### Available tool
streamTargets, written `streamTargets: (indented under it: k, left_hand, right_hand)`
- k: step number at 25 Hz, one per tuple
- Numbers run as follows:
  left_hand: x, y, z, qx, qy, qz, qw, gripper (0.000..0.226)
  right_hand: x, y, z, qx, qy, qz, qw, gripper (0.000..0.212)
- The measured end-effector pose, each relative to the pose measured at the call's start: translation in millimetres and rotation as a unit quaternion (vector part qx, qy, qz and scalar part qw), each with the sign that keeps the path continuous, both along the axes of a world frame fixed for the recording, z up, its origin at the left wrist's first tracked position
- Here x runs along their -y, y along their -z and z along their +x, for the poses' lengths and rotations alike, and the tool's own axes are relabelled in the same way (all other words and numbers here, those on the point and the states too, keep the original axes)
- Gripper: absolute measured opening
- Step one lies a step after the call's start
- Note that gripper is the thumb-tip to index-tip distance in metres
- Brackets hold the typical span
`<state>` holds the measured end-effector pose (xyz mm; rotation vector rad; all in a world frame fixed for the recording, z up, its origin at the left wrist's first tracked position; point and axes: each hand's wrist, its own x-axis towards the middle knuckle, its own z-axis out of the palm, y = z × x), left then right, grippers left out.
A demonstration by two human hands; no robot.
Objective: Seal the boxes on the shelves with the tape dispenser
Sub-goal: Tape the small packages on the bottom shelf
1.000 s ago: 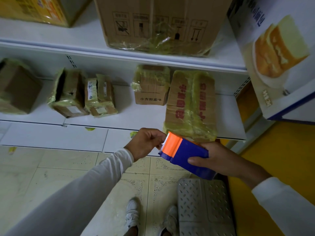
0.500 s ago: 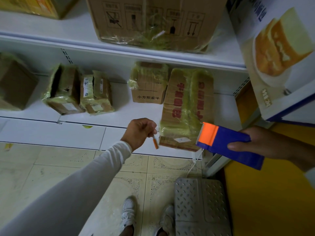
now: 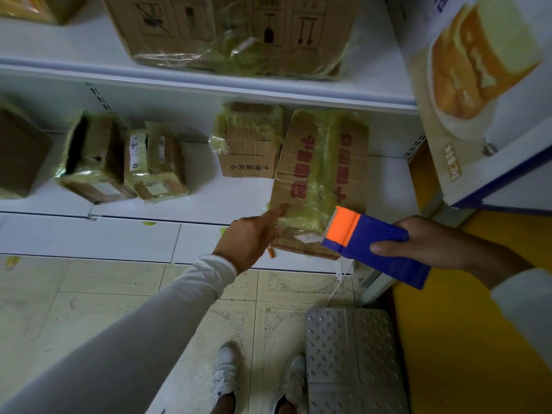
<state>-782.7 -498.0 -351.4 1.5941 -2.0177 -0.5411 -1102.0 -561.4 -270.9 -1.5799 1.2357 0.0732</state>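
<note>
tape dispenser (image 3: pixel 377 247): blue, orange head | box (image 3: pixel 321 177): brown, red print | shelf (image 3: pixel 209 201): white

White metal shelves (image 3: pixel 209 201) stand over a pale patterned tile floor (image 3: pixel 89 294), with a grey studded metal step (image 3: pixel 352 354) beside a yellow floor area (image 3: pixel 448 339) in dim light.

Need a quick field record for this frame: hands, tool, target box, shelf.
left hand: index finger extended, tip on the near end of the red-lettered box
right hand: grips the tape dispenser
tape dispenser: blue body, orange toothed end toward the box
red-lettered box: wrapped in yellowish tape, overhangs the front edge of the lower shelf
lower shelf: several other taped boxes
</note>
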Motion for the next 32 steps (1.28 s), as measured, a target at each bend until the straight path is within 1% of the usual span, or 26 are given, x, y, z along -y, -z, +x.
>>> streamTargets:
  k: [2, 3, 4, 5, 6, 7, 8, 9, 10, 12, 14, 17, 20, 23, 25, 27, 29, 30, 32]
  left_hand:
    - [8.5, 0.3, 1.1, -0.057, -0.029, 0.030, 0.998, 0.042]
    - [9.4, -0.5, 1.5, -0.067, -0.029, 0.049, 0.996, 0.043]
    - [9.0, -1.9, 2.6, -0.043, -0.018, 0.063, 0.997, 0.045]
    - [8.8, -4.1, 4.4, 0.023, -0.006, 0.052, 0.998, 0.049]
    - [9.1, -8.5, 6.0, 0.103, 0.002, -0.004, 0.995, 0.052]
    - [11.6, -13.9, 6.8, 0.158, 0.004, -0.085, 0.984, 0.057]
    - [17.6, -19.8, 5.2, 0.173, 0.016, -0.153, 0.973, 0.062]
    - [26.5, -24.5, 1.2, 0.169, 0.047, -0.185, 0.967, 0.067]
    - [37.1, -27.0, -5.5, 0.166, 0.105, -0.181, 0.964, 0.071]
    - [56.0, -26.6, -20.9, 0.180, 0.209, -0.115, 0.954, 0.070]
    - [64.6, -17.7, -28.4, 0.204, 0.239, -0.048, 0.948, 0.065]
    - [67.6, -5.1, -21.5, 0.207, 0.252, -0.032, 0.945, 0.064]
    - [73.6, -5.4, -15.0, 0.191, 0.262, -0.044, 0.945, 0.058]
    - [76.8, -2.0, -12.3, 0.182, 0.255, -0.039, 0.949, 0.056]
    - [78.0, -1.5, -13.3, 0.182, 0.259, -0.038, 0.948, 0.056]
    - [80.2, -4.5, -14.3, 0.191, 0.264, -0.033, 0.945, 0.057]
    - [79.1, -12.5, -19.7, 0.202, 0.258, -0.007, 0.945, 0.064]
    - [77.7, -17.8, -25.8, 0.219, 0.243, -0.003, 0.945, 0.071]
    - [72.7, -27.9, -46.9, 0.274, 0.165, -0.033, 0.947, 0.086]
  right_hand:
    - [0.8, 2.5, 0.8, -0.003, 0.004, -0.003, 1.000, 0.071]
    - [0.8, 4.3, 1.2, -0.002, 0.001, -0.005, 1.000, 0.076]
    - [0.6, 5.4, 1.9, 0.000, -0.002, -0.006, 1.000, 0.078]
    - [-0.2, 5.9, 2.3, 0.003, -0.004, -0.007, 1.000, 0.078]
    - [-0.7, 5.8, 2.9, 0.006, -0.004, -0.009, 1.000, 0.077]
    - [-1.1, 6.0, 3.0, 0.009, -0.004, -0.010, 1.000, 0.076]
    - [-1.2, 6.4, 2.6, 0.012, -0.001, -0.010, 1.000, 0.073]
    - [-0.9, 6.7, 2.7, 0.015, 0.003, -0.008, 1.000, 0.068]
    - [-1.1, 7.0, 2.5, 0.018, 0.008, -0.004, 1.000, 0.061]
    - [-1.5, 6.6, 3.2, 0.025, 0.014, 0.003, 1.000, 0.045]
    - [-3.7, 5.9, 2.2, 0.028, 0.027, -0.001, 0.999, 0.031]
    - [-9.9, 6.6, -2.5, 0.037, 0.030, -0.015, 0.999, 0.020]
    - [-12.0, 2.0, -9.0, 0.031, 0.019, -0.046, 0.998, 0.026]
    - [-15.2, -12.4, -45.0, -0.004, 0.018, -0.046, 0.999, 0.031]
    - [-25.4, -23.8, -79.5, -0.041, 0.046, -0.035, 0.997, 0.036]
    - [-35.8, -29.2, -95.4, -0.070, 0.072, -0.030, 0.994, 0.038]
    - [-40.1, -23.3, -89.8, -0.079, 0.068, -0.049, 0.993, 0.040]
    - [-41.4, -17.8, -85.0, -0.088, 0.061, -0.065, 0.992, 0.041]
    - [-42.0, -5.2, -74.8, -0.110, 0.050, -0.098, 0.988, 0.035]
